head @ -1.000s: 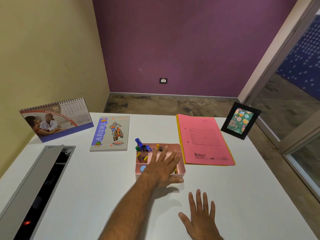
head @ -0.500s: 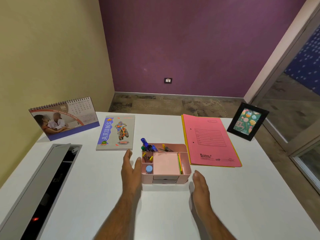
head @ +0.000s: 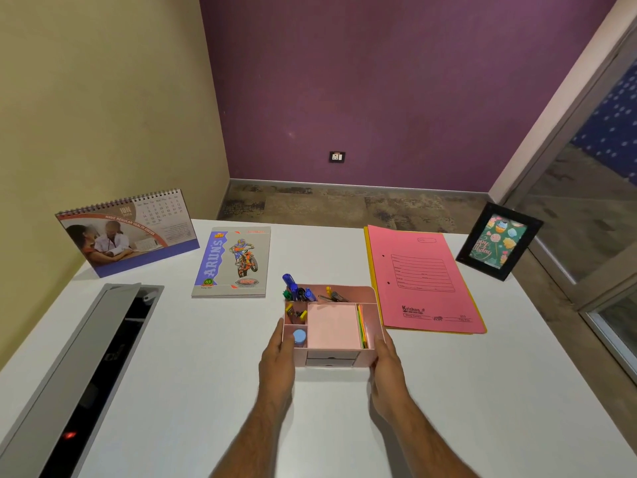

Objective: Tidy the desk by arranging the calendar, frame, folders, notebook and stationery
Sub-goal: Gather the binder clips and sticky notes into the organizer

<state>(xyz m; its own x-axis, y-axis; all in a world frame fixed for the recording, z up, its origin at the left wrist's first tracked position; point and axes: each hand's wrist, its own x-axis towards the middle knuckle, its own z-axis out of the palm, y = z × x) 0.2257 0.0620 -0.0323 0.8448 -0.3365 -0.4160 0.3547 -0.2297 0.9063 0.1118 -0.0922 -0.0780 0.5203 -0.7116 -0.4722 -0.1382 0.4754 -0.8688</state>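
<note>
Left hand, right hand clasp pink plastic compartmented stationery organiser sides; slide level, pens stay upright

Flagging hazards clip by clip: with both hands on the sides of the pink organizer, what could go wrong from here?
1. The pens stand loose and lean at the back of the organizer; a tilt or jerk could spill them.
2. The left hand and right hand only press the side walls, so the grip may slip if it is lifted.
3. The folder lies very close on the right; sliding that way could knock it askew.
</note>
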